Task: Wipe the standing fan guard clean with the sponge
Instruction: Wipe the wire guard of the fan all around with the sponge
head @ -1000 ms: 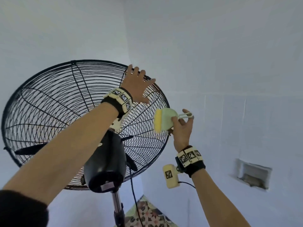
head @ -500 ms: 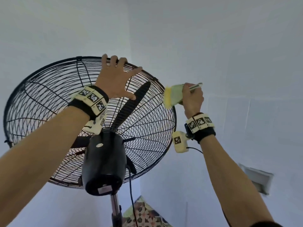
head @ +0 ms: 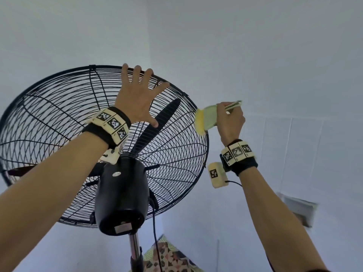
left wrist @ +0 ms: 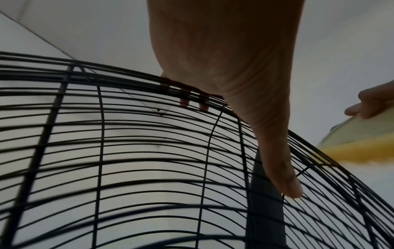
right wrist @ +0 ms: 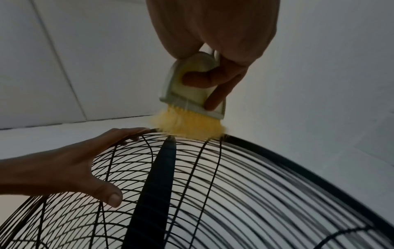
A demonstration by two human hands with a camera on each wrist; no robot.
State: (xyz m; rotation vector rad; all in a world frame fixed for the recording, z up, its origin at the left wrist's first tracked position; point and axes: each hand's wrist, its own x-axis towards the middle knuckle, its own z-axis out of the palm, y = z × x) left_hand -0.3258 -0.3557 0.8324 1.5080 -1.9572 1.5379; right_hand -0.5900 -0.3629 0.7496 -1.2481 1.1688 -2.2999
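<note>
Up high, the yellow sponge (right wrist: 187,126), soft and fuzzy in its pale green plastic holder, presses on the upper right rim of the fan guard (head: 59,122), a domed cage of thin black wires. The right hand (head: 230,122) is clenched round the holder; the left hand (head: 137,99) lies flat and released on the wires, steadying the top. Pressing too hard could tilt the head or snag the sponge between wires near the dark blade (right wrist: 157,176). Below sits the glossy black motor housing (head: 121,197).
</note>
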